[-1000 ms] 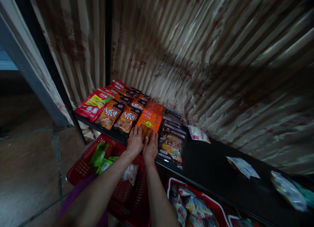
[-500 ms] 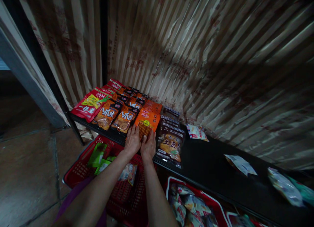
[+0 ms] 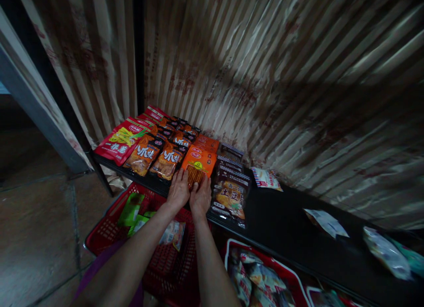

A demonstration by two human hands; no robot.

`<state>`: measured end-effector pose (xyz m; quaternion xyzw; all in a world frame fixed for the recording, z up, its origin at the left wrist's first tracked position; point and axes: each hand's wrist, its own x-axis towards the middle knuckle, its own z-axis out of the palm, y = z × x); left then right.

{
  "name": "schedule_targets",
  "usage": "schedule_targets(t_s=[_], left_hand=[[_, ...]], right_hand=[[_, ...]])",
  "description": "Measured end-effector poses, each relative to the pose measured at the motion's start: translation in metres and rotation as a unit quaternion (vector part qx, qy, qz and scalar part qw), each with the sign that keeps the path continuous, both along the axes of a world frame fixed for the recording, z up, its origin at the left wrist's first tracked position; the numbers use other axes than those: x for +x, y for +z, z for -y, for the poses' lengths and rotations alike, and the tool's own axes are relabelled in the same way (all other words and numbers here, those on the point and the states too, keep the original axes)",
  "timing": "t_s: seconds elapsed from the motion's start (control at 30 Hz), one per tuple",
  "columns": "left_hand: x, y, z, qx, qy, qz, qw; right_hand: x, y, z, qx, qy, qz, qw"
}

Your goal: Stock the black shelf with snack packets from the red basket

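An orange snack bag (image 3: 199,162), with brown sticks showing on its front, lies face up at the front of a row of similar bags on the black shelf. My left hand (image 3: 179,190) grips its lower left side, fingers stretched over the packaging. At the lower right, my right hand (image 3: 200,196) holds the edge with the thumb on the front. My palms cover the bag's bottom end. To the left are black-and-orange snack packs (image 3: 167,161); to the right lies a dark purple potato-chip bag (image 3: 230,194) with more behind it.
Red snack bags (image 3: 122,141) fill the shelf's left end. A small white packet (image 3: 266,179) and several others lie along the black shelf (image 3: 281,218). Below are a red basket (image 3: 109,229) with green packets and a white-rimmed red basket (image 3: 228,249) full of packs. Wrinkled patterned sheeting (image 3: 238,77) hangs behind.
Almost nothing differs. Both hands stay on the orange snack bag's lower end, and the view has shifted very slightly.
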<state>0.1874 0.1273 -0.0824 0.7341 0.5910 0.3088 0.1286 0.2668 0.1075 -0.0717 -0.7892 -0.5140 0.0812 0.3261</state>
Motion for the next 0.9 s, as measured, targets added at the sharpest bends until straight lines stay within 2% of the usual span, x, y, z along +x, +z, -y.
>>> schedule_targets(t_s=[0.27, 0.67, 0.9], left_hand=[[0.000, 0.004, -0.002, -0.026, -0.009, 0.007, 1.000], [0.004, 0.004, 0.000, -0.006, 0.008, 0.002, 1.000], [0.003, 0.009, 0.010, 0.008, 0.007, -0.017, 1.000]], right_hand=[[-0.002, 0.004, -0.002, -0.020, -0.011, 0.005, 1.000], [0.002, -0.005, -0.001, 0.023, -0.008, 0.002, 1.000], [0.002, -0.004, -0.001, 0.012, -0.006, 0.010, 1.000]])
